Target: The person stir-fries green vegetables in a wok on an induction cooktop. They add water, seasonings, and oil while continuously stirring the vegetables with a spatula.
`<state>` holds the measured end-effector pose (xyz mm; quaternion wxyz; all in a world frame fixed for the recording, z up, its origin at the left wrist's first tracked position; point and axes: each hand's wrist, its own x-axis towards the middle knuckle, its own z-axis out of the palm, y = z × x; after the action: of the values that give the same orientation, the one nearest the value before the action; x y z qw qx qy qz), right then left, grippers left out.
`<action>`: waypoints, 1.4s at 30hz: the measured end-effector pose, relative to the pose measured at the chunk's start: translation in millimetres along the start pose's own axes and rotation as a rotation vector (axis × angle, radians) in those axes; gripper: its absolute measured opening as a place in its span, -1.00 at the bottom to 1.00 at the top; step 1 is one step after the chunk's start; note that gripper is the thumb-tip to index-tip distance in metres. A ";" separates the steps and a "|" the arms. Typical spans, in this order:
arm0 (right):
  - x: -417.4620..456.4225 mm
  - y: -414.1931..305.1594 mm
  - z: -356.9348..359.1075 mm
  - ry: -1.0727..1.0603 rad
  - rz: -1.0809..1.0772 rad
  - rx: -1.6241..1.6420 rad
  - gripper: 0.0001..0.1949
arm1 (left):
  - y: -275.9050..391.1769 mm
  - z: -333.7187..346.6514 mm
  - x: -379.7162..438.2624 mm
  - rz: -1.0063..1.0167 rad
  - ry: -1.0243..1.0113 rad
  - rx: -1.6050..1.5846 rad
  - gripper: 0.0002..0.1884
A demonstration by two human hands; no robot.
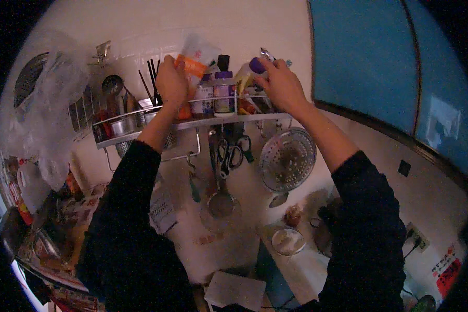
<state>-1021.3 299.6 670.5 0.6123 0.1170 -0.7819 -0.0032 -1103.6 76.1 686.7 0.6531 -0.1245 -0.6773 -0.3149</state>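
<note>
Both hands are raised to a metal wall rack (202, 121) filled with kitchen goods. My left hand (172, 82) has its fingers closed on the edge of an orange and clear plastic packet (192, 66) above the rack's left middle. At the rack's right end, my right hand (279, 82) holds a small thing with a purple cap (257, 65) between thumb and fingers. A jar with a purple lid (224, 93) stands between the hands, and a black-capped bottle (223, 63) rises behind it. Plastic bags lie beside the jar, partly hidden by my right hand.
Scissors (229, 154), a small round strainer (221, 204) and a perforated steel disc (288, 160) hang beneath the rack. Chopsticks (153, 78) and a ladle (112, 84) stand at its left. Blue cabinet doors (362, 58) are at the right; a small dish (288, 241) sits below.
</note>
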 end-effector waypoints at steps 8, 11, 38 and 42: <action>60.2 8.5 71.0 -0.166 0.213 -0.153 -0.48 | -20.8 9.1 -10.7 0.196 -0.412 0.028 -0.75; 70.8 20.1 64.0 0.019 0.153 -0.096 -0.51 | -22.3 9.2 -8.4 0.292 -0.372 0.097 -0.71; -499.8 -94.9 -590.8 -0.201 1.435 -0.753 -0.71 | 545.7 -283.3 -513.8 0.960 -2.474 -2.053 -0.27; -512.7 -100.9 -663.4 -0.312 0.973 -0.552 -0.75 | 587.9 -327.4 -556.8 1.010 -2.874 -2.345 -0.13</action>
<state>-253.3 389.0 331.0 0.4286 -0.4217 -0.7969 0.0578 -434.2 471.3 288.6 0.6939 0.7192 0.0142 0.0309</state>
